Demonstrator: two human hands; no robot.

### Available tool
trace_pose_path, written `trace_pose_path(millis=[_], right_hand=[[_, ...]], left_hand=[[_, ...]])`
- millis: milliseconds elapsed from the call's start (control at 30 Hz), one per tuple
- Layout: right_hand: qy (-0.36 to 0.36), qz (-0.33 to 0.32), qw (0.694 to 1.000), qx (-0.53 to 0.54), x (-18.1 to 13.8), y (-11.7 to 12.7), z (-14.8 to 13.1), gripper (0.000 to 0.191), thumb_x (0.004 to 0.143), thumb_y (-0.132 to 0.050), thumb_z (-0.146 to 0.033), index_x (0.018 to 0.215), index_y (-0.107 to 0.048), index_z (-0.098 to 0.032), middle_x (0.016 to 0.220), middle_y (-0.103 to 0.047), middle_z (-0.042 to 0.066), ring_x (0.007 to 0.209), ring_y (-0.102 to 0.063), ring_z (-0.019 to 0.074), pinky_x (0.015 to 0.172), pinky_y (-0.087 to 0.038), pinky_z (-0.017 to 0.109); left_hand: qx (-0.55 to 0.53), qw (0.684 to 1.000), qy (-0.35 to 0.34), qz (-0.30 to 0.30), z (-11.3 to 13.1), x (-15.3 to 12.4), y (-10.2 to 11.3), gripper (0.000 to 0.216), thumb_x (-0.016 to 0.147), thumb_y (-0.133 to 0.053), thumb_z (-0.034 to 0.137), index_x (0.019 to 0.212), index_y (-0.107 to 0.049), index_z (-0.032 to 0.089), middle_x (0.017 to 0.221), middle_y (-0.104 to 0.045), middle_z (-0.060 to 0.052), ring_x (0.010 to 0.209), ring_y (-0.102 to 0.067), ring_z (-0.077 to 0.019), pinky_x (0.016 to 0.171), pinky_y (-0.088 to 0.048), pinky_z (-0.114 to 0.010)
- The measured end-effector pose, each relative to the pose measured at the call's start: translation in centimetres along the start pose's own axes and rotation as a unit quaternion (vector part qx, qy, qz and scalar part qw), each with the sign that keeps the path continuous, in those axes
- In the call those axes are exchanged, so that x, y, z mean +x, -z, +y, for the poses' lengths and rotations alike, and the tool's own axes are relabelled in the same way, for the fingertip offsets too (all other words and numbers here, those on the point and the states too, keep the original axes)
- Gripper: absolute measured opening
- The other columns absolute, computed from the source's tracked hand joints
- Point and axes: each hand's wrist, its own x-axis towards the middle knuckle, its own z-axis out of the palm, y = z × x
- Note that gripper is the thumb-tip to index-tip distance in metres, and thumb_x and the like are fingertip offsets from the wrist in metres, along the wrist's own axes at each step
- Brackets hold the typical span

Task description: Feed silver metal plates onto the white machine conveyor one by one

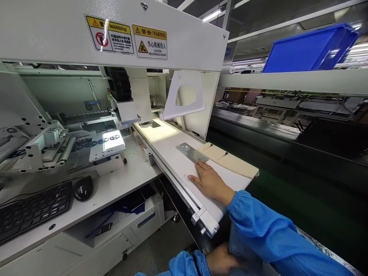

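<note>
My right hand (211, 181) lies flat, palm down, on the white conveyor belt (175, 143), with its fingers spread. Its fingertips touch the near end of a thin grey rectangular sheet (191, 153) that shows pale round marks at its far end. Low in the view, my left hand (222, 259) is curled and slightly blurred beside a dull grey sheet-like piece (244, 245). What its fingers close on is partly hidden. Under the machine, light falls on the belt's far part, where a dark flat piece (155, 124) lies.
A cream side plate (230, 159) borders the belt. On the left are a keyboard (34, 211), a mouse (83, 188) and a roller feed with a strip of dark round parts (97, 142). A white bracket (184, 96) hangs above the belt. A blue bin (307, 48) sits upper right.
</note>
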Motion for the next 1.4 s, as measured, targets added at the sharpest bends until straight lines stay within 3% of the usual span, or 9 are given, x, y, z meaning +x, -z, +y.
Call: trace_pose_path(millis=[333, 500, 633, 733, 833, 967, 1133, 1267, 1400], right_hand=[[0.022, 0.063, 0.996, 0.050, -1.5, 0.5, 1.0, 0.071, 0.093, -0.039, -0.054, 0.140, -0.043, -0.001, 0.148, -0.038, 0.022, 0.140, -0.031, 0.0343, 0.114, -0.028, 0.050], [0.003, 0.168, 0.979, 0.113, -8.8, 1.7, 3.8, 0.064, 0.090, -0.040, -0.059, 0.132, -0.056, -0.013, 0.138, -0.054, 0.016, 0.129, -0.047, 0.0328, 0.108, -0.040, 0.051], [-0.105, 0.168, 0.965, 0.174, -16.6, 2.2, 6.4, 0.052, 0.081, -0.049, -0.065, 0.111, -0.069, -0.028, 0.119, -0.068, 0.011, 0.105, -0.065, 0.0344, 0.076, -0.060, 0.049], [-0.162, 0.141, 0.949, 0.231, -21.1, 1.5, 8.1, 0.046, 0.073, -0.058, -0.067, 0.094, -0.074, -0.030, 0.101, -0.074, 0.011, 0.089, -0.070, 0.0342, 0.060, -0.061, 0.043], [-0.194, 0.138, 0.931, 0.277, -23.9, 0.0, 9.1, 0.041, 0.071, -0.062, -0.063, 0.088, -0.074, -0.029, 0.093, -0.075, 0.011, 0.083, -0.071, 0.0329, 0.059, -0.061, 0.040], [-0.218, 0.139, 0.916, 0.307, -25.7, -1.3, 8.7, 0.041, 0.074, -0.060, -0.060, 0.094, -0.071, -0.026, 0.090, -0.075, 0.010, 0.080, -0.071, 0.0299, 0.061, -0.058, 0.039], [-0.203, 0.074, 0.918, 0.332, -26.4, -1.0, 7.5, 0.037, 0.078, -0.056, -0.057, 0.095, -0.061, -0.024, 0.078, -0.072, 0.004, 0.062, -0.064, 0.0209, 0.057, -0.052, 0.034], [-0.189, 0.049, 0.918, 0.346, -26.5, -0.8, 6.8, 0.031, 0.080, -0.056, -0.055, 0.085, -0.056, -0.024, 0.068, -0.066, 0.001, 0.056, -0.058, 0.0168, 0.051, -0.045, 0.029], [-0.186, 0.058, 0.902, 0.384, -26.4, -1.3, 6.7, 0.035, 0.078, -0.056, -0.057, 0.070, -0.049, -0.024, 0.058, -0.053, -0.003, 0.053, -0.051, 0.0138, 0.049, -0.041, 0.026]], left_hand=[[-0.010, 1.000, -0.019, -0.013, -1.5, 0.9, 1.0, 0.060, 0.041, -0.086, 0.041, 0.093, -0.074, 0.014, 0.095, -0.074, -0.013, 0.103, -0.065, -0.0387, 0.104, -0.035, -0.061], [-0.028, 0.999, -0.015, 0.027, -2.7, 1.5, 2.2, 0.034, 0.050, -0.076, 0.029, 0.077, -0.072, 0.009, 0.076, -0.071, -0.012, 0.096, -0.066, -0.0388, 0.098, -0.041, -0.058], [-0.064, 0.997, -0.026, 0.045, -2.8, 1.3, 2.7, 0.040, 0.053, -0.075, 0.029, 0.085, -0.070, 0.007, 0.080, -0.071, -0.013, 0.099, -0.065, -0.0381, 0.099, -0.041, -0.055], [-0.099, 0.994, -0.021, -0.052, -1.9, 0.6, 1.8, 0.055, 0.056, -0.073, 0.036, 0.099, -0.066, 0.002, 0.091, -0.071, -0.020, 0.102, -0.064, -0.0414, 0.098, -0.039, -0.059], [-0.109, 0.988, -0.027, -0.106, -0.7, -0.2, 0.0, 0.057, 0.061, -0.073, 0.039, 0.103, -0.064, 0.002, 0.091, -0.072, -0.022, 0.103, -0.065, -0.0419, 0.098, -0.039, -0.060], [-0.093, 0.994, -0.028, -0.040, 0.1, -1.1, -2.7, 0.053, 0.057, -0.079, 0.040, 0.095, -0.067, 0.006, 0.081, -0.074, -0.016, 0.092, -0.069, -0.0365, 0.095, -0.044, -0.053], [-0.084, 0.992, -0.064, 0.067, 0.7, -1.7, -5.0, 0.046, 0.052, -0.085, 0.032, 0.090, -0.070, 0.009, 0.079, -0.074, -0.009, 0.078, -0.069, -0.0251, 0.085, -0.048, -0.039], [-0.072, 0.993, -0.061, 0.072, 1.3, -2.0, -6.0, 0.045, 0.055, -0.085, 0.030, 0.092, -0.070, 0.009, 0.083, -0.073, -0.009, 0.074, -0.067, -0.0216, 0.080, -0.047, -0.037], [-0.069, 0.992, -0.073, 0.073, 1.6, -2.0, -6.3, 0.044, 0.058, -0.082, 0.033, 0.093, -0.070, 0.009, 0.082, -0.073, -0.009, 0.080, -0.067, -0.0242, 0.085, -0.047, -0.039]])
